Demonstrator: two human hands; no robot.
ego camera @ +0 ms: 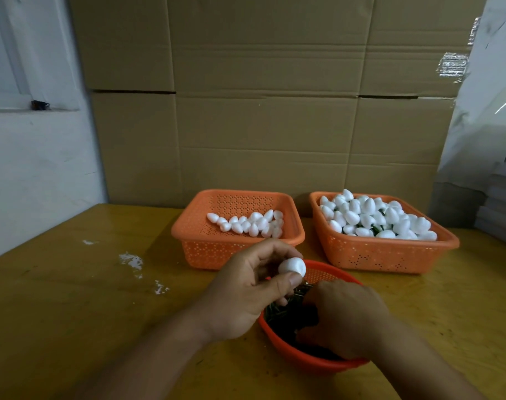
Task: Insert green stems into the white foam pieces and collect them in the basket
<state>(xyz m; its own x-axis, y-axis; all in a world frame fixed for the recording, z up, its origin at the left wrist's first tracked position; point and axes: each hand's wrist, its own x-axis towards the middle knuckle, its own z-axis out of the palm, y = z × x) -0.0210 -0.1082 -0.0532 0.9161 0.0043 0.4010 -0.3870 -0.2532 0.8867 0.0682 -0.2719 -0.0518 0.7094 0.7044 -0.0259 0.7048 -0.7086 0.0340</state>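
Fingers [293, 280] of the left hand [246, 290] pinch one white foam piece [292, 267], thumb under, other fingers curled over the top, held up just above the round bowl's [309, 362] far rim. Right hand [347, 316] down inside that bowl, fingers curled into the pile of green stems [280, 313]; fingertips hidden, can't tell if a stem is actually pinched yet.

Progress, as I judge it: well along. Right basket [390, 255] heaped with foam pieces, green showing between them, so those look finished. Left basket [199, 226] has only a thin scatter of plain foam pieces [251, 223] along its far half, no green visible; those look like what's left. The held piece has no stem in it that I can see.

Held piece is egg-shaped, long axis roughly level, left to right. Which end is the narrow one: not clear. Stems lie jumbled, no common direction.

Table [73, 298] yellow-brown, white flecks [132, 261] on the left, cardboard [260, 96] wall behind.
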